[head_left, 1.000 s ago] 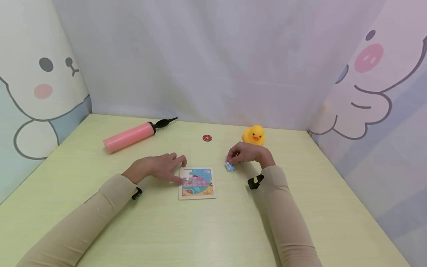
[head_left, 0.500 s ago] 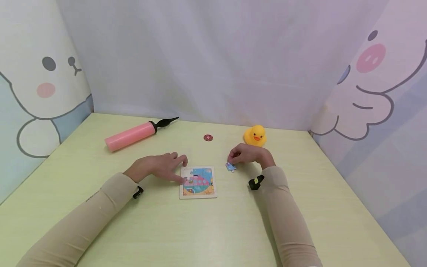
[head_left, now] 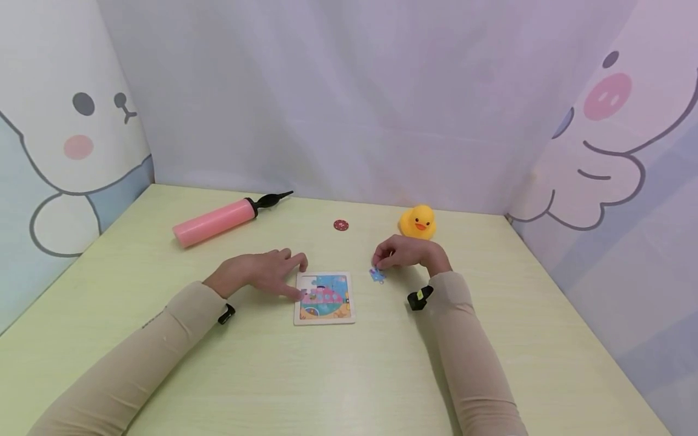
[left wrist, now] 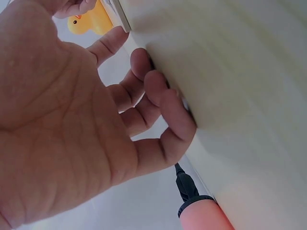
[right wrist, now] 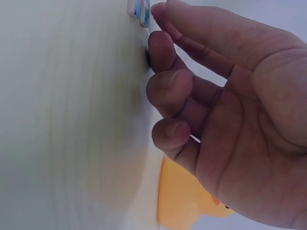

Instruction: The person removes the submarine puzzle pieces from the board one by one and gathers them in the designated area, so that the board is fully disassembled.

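Note:
A small square jigsaw puzzle in a pale wooden frame (head_left: 325,322) lies mid-table, showing a pink fish-like figure on blue. Its upper left corner is a bare pale patch. My left hand (head_left: 267,272) rests at the frame's left side, thumb at the left edge, the other fingers loosely bent onto the table, as the left wrist view shows. To the right of the frame, thumb and forefinger of my right hand (head_left: 400,251) pinch a blue jigsaw piece (head_left: 377,275) by its upper edge, low at the tabletop. Part of that piece (right wrist: 139,10) shows in the right wrist view.
Behind the right hand sits a yellow rubber duck (head_left: 418,223). A red poker chip (head_left: 340,225) lies farther back in the middle. At the back left is a pink hand pump (head_left: 215,223) with a black nozzle. Cloth walls (head_left: 327,121) border the table.
The blue jigsaw piece has turned a little under the right hand's fingertips. Both hands have otherwise stayed in place; the whole head view has shifted slightly.

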`<state>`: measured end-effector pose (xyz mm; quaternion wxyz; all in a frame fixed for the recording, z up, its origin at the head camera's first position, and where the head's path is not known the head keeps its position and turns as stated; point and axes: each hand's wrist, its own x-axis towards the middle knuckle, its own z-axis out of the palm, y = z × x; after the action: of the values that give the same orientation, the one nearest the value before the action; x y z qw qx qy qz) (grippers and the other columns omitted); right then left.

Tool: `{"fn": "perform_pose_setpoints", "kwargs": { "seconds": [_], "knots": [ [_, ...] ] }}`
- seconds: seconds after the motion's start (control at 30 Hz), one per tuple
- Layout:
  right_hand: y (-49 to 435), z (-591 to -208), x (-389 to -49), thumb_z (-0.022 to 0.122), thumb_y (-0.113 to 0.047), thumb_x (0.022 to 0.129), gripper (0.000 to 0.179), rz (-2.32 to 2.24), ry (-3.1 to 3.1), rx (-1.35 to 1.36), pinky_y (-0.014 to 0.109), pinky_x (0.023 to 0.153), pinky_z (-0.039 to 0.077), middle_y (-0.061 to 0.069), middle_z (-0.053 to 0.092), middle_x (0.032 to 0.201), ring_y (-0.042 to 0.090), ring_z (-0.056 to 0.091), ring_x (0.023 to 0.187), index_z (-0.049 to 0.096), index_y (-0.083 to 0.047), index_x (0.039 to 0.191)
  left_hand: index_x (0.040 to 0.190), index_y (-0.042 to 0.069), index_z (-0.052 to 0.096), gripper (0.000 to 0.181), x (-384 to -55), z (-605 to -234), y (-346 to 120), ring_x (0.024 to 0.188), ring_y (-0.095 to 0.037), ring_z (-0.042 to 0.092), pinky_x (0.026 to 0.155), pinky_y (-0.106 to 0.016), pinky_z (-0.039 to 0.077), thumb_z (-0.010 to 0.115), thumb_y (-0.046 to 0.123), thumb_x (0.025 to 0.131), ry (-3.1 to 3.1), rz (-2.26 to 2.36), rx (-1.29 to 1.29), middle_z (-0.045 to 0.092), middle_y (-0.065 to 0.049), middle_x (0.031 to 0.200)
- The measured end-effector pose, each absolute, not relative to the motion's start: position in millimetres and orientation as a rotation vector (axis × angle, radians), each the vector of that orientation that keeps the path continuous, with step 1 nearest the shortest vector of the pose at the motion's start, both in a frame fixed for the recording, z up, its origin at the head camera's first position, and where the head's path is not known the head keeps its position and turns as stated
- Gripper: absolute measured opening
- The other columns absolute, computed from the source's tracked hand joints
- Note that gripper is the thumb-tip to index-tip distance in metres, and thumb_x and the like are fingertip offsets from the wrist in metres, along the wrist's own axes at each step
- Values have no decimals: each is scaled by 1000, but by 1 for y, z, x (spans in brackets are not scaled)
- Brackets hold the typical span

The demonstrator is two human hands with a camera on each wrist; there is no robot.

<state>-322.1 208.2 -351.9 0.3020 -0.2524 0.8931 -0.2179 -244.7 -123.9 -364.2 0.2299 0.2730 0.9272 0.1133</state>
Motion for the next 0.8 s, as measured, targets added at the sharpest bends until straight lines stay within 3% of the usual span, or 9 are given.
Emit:
{"fn": "perform_pose_setpoints", "kwargs": {
  "seconds": [0.8],
  "knots": [
    [211,-350,-321,64,-18,99,10,-572,2318,-658,27,72,41,1,61,89,16,51,78,70,-11,101,127,21,44,58,-246,-366,-124,96,-25,50,79,-40,42,71,53,88,2555,311,753,48,-8,105]
  ]
}}
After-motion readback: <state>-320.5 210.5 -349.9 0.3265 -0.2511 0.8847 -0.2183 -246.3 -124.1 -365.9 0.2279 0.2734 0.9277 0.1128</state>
